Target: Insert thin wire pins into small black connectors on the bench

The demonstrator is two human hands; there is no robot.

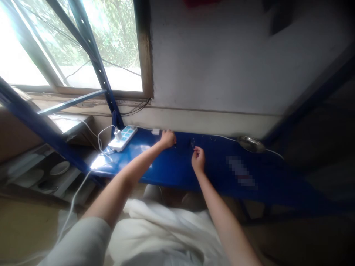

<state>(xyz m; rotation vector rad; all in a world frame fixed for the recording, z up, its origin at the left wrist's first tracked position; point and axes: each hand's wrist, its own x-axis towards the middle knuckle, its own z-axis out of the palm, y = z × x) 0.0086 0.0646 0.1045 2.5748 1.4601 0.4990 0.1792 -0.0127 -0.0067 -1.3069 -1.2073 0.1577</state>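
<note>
Over the back part of the blue table [172, 166], my left hand [168, 139] is closed, with a small dark object [175, 146] at its fingertips. My right hand [198, 159] is pinched, its fingertips just below a small cluster of clear bits [193, 142]; whatever it holds is too small to name. A few more tiny pale pieces [213, 139] lie farther right along the back. Just left of my left hand sits a white plug adapter [155, 131].
A white power strip [123, 138] with a plug and cables lies at the table's left end. A shiny metal dish [252, 144] stands at the back right, by a white cable. Blue metal posts [95, 61] rise at the left before the window.
</note>
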